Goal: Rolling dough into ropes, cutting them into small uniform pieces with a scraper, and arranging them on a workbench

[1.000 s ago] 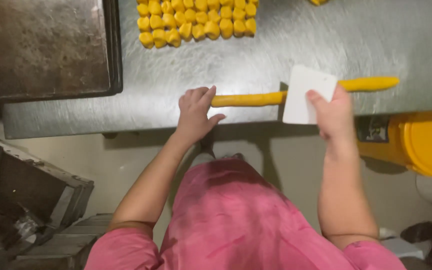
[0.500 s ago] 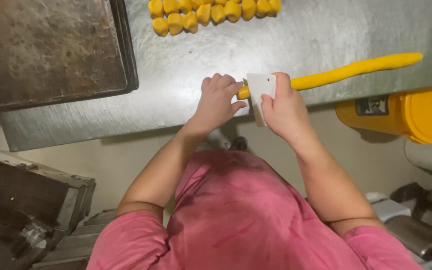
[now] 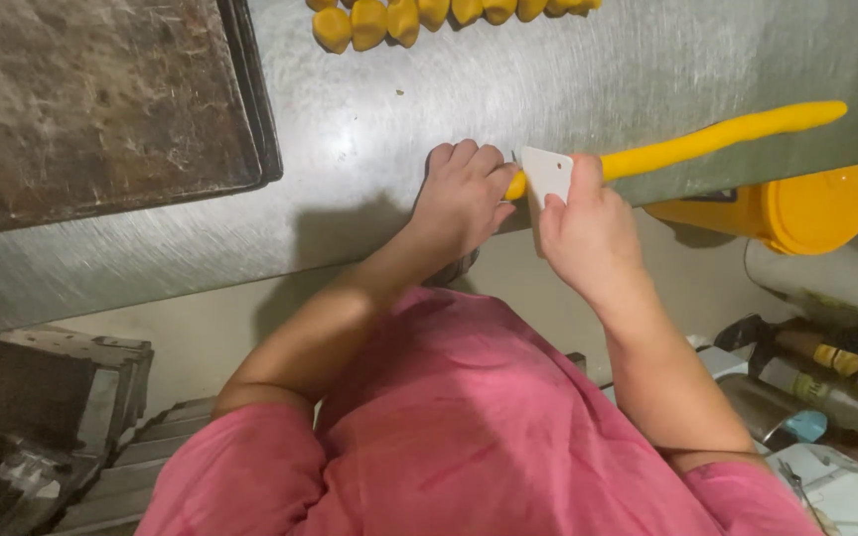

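A long yellow dough rope (image 3: 707, 141) lies across the steel table (image 3: 399, 129), running up to the right. My right hand (image 3: 588, 233) grips a white plastic scraper (image 3: 546, 174) pressed down at the rope's left end. My left hand (image 3: 461, 194) rests curled on the table right beside the scraper, fingers over the rope's cut end. Whether it holds a piece is hidden. A row of small yellow dough pieces (image 3: 419, 18) sits at the table's far side.
A dark, worn baking tray (image 3: 91, 109) covers the table's left part. A yellow bucket (image 3: 806, 208) stands below the table edge at right. Metal crates (image 3: 42, 417) sit at lower left, bottles and clutter (image 3: 826, 367) at lower right.
My right hand slid the scraper leftward along the rope until it met my left hand at the rope's left end. The rope now shows longer to the right.
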